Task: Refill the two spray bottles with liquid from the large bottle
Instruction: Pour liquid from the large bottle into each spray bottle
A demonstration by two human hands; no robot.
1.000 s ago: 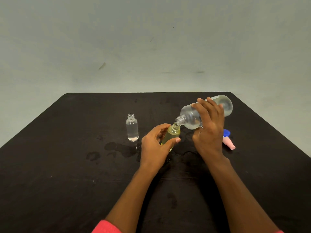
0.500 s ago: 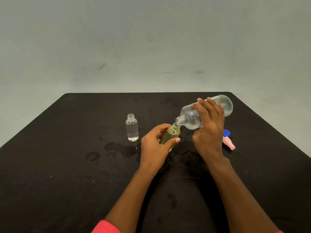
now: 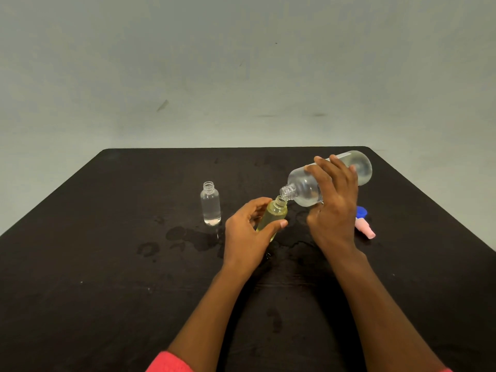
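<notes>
My right hand (image 3: 332,208) grips the large clear bottle (image 3: 303,187), tipped nearly flat with its open neck pointing left and down. That neck sits right over the mouth of a small yellowish spray bottle (image 3: 273,213), which my left hand (image 3: 247,234) holds tilted, thumb and fingers wrapped round its body. A second small clear spray bottle (image 3: 210,204) stands upright and uncapped to the left, with liquid inside it.
A blue cap (image 3: 361,211) and a pink spray head (image 3: 365,229) lie on the black table (image 3: 107,264) just right of my right hand. Wet patches (image 3: 188,237) spread on the tabletop in front of the bottles. A pale wall stands behind.
</notes>
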